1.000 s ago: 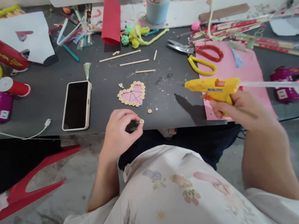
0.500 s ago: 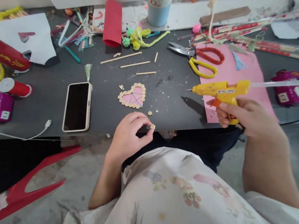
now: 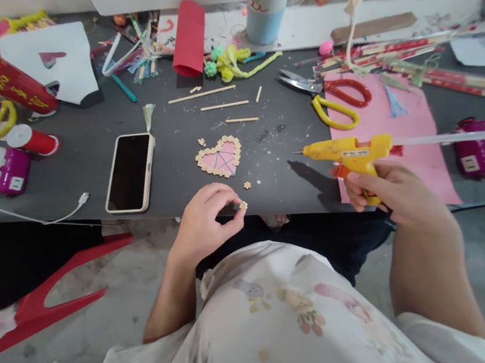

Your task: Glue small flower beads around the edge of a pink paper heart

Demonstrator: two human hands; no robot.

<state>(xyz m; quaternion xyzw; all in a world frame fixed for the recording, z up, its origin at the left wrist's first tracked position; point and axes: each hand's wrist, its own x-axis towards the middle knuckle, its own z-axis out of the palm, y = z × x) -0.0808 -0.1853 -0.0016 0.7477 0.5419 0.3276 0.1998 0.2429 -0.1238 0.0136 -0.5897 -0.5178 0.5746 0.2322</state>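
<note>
My left hand (image 3: pixel 208 220), near the table's front edge, pinches a small pale flower-shaped piece (image 3: pixel 243 205) between thumb and forefinger. A similar loose flower piece (image 3: pixel 247 185) lies just beyond the fingertips. Past it rests a pink heart (image 3: pixel 228 150) edged with the same pale flowers and crossed by thin dark lines. Another small cluster (image 3: pixel 202 142) sits at its upper left. On the right, my right hand (image 3: pixel 377 186) is wrapped round the handle of a yellow hot glue gun (image 3: pixel 340 150). Its nozzle points left above the table, and a clear glue stick (image 3: pixel 441 138) sticks out behind.
A phone (image 3: pixel 129 173) lies left of the heart. Thin wooden sticks (image 3: pixel 224 106) lie beyond it. Open scissors (image 3: pixel 333 95) overlap pink paper (image 3: pixel 404 115) at right. A bottle (image 3: pixel 266 2), a red can (image 3: pixel 6 79) and a thread spool (image 3: pixel 32 141) stand or lie farther back.
The glue gun and my right hand have shifted slightly left over the table. My left hand keeps its pinch, its fingertips a little farther left. The whole view has shifted slightly.
</note>
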